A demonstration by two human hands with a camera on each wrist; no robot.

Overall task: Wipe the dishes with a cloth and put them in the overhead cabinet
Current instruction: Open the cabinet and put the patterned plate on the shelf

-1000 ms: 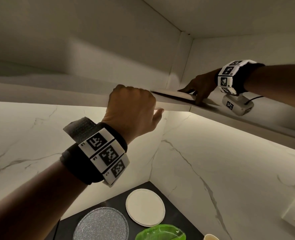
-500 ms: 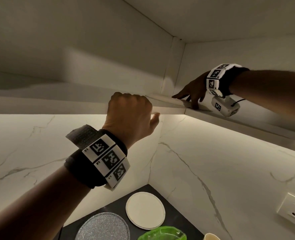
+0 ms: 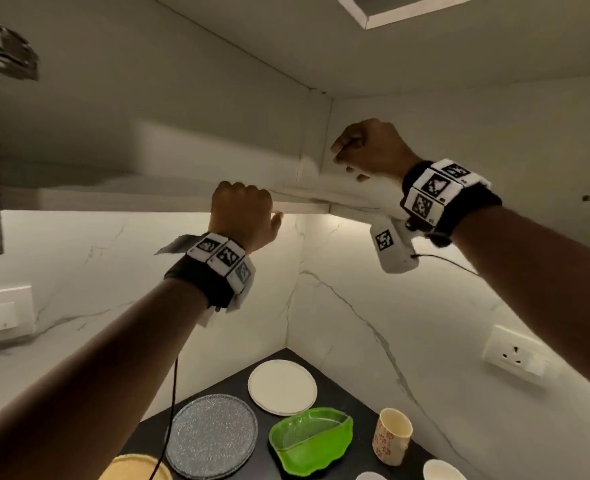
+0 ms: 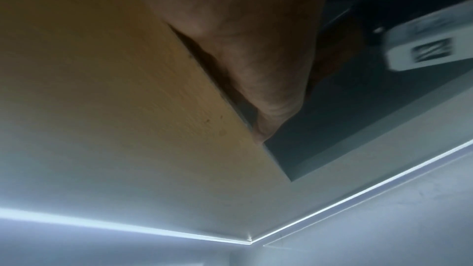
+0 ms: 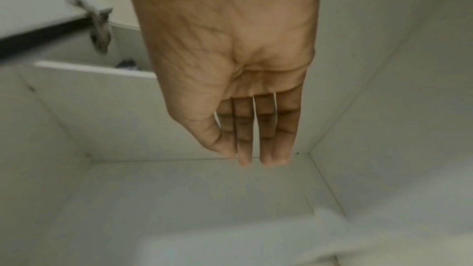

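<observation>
The left hand (image 3: 243, 211) curls over the overhead cabinet's bottom edge (image 3: 131, 202); the right hand (image 5: 230, 80), empty, fingers straight, reaches inside; the dishes (image 3: 282, 386) sit on the table (image 3: 335, 368) far below the cabinet; lifted one-handed that high, a plate might slip.

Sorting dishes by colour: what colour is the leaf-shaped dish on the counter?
Bright translucent green; the leaf-shaped dish shows best in the head view.

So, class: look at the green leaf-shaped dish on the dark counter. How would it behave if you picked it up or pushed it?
The green dish looks glossy and see-through, so probably stiff, slippery and possibly breakable. Its low, wide shape suggests it would slide on the counter rather than tip.
</observation>
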